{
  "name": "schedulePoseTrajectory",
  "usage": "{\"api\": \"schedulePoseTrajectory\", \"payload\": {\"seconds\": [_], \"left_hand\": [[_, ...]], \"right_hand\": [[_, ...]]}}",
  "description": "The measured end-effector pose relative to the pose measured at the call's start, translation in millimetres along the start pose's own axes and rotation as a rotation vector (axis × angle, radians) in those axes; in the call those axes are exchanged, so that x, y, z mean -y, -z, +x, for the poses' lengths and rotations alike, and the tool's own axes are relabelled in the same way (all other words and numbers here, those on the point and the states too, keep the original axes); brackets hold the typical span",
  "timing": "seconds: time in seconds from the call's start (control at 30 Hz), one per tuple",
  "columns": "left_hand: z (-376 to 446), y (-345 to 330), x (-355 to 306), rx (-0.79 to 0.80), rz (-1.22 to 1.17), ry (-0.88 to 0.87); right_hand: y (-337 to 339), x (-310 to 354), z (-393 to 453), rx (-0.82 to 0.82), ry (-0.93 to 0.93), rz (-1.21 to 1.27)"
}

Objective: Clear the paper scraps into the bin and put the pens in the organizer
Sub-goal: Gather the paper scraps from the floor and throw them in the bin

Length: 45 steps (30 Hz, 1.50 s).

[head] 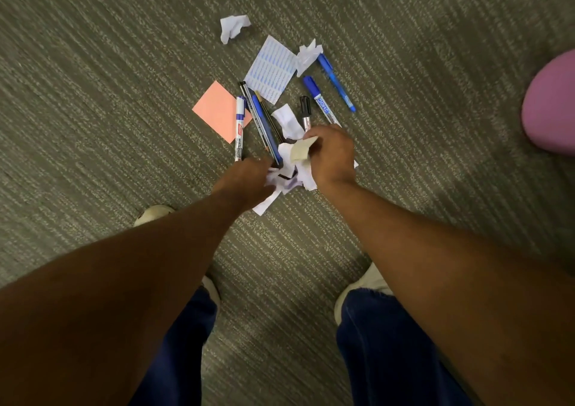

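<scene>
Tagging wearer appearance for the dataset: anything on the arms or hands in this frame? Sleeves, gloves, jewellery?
Both forearms are bare to the frame edge: no sleeves, gloves or watch in view. The left hand seems to carry a thin pale ring on one of its fingers; too small to confirm. The right hand shows nothing worn.

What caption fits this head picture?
Two hands gather paper scraps among pens on carpet.

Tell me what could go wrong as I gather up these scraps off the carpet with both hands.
1. The black marker and blue-capped marker run under your right hand, so one might get swept up with the white scraps and binned.
2. The crumpled scrap farthest from you lies apart from the pile and could be missed.
3. The orange note is partly under a whiteboard marker; pulling it may roll the marker away.
</scene>
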<state>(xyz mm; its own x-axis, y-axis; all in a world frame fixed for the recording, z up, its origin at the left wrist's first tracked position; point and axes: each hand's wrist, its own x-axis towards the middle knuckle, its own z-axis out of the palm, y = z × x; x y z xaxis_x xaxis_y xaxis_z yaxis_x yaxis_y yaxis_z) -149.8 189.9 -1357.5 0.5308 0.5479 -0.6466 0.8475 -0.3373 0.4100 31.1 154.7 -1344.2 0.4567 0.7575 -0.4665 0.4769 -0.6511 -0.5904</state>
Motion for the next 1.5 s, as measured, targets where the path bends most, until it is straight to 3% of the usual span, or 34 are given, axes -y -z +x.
{"api": "schedulePoseTrajectory", "payload": {"seconds": [0.17, 0.33, 0.4, 0.53, 0.63, 0.73, 1.03, 1.27, 1.43, 1.5], "left_hand": [[-13, 12, -8, -0.113, -0.053, 0.071], [-36, 38, -21, -0.235, -0.309, 0.326], [-43, 53, -33, -0.267, -0.554, 0.494], [-64, 97, -83, -0.240, -1.341, 0.774], [-74, 130, -130, -0.012, -1.684, 0.767], [-77, 158, -187, 0.072, -1.833, 0.762], [-40, 205, -407, 0.386, -1.710, 0.544], [1, 202, -565, 0.492, -1.502, 0.391], [31, 186, -606, 0.574, -1.356, 0.373], [39, 184, -610, 0.535, -1.365, 0.412]], "right_hand": [[25, 2, -14, 0.059, -0.392, 0.537], [63, 0, -42, 0.136, -0.537, 0.729], [78, 2, -52, 0.134, -0.577, 0.784], [121, 22, -75, 0.110, -0.648, 1.005], [158, 36, -90, 0.128, -0.678, 1.151], [199, 46, -99, 0.103, -0.668, 1.269], [386, 11, -103, -0.286, -0.718, 1.477], [490, -48, -82, -0.599, -0.695, 1.548], [524, -78, -58, -0.603, -0.795, 1.544], [528, -86, -51, -0.597, -0.847, 1.552]]}}
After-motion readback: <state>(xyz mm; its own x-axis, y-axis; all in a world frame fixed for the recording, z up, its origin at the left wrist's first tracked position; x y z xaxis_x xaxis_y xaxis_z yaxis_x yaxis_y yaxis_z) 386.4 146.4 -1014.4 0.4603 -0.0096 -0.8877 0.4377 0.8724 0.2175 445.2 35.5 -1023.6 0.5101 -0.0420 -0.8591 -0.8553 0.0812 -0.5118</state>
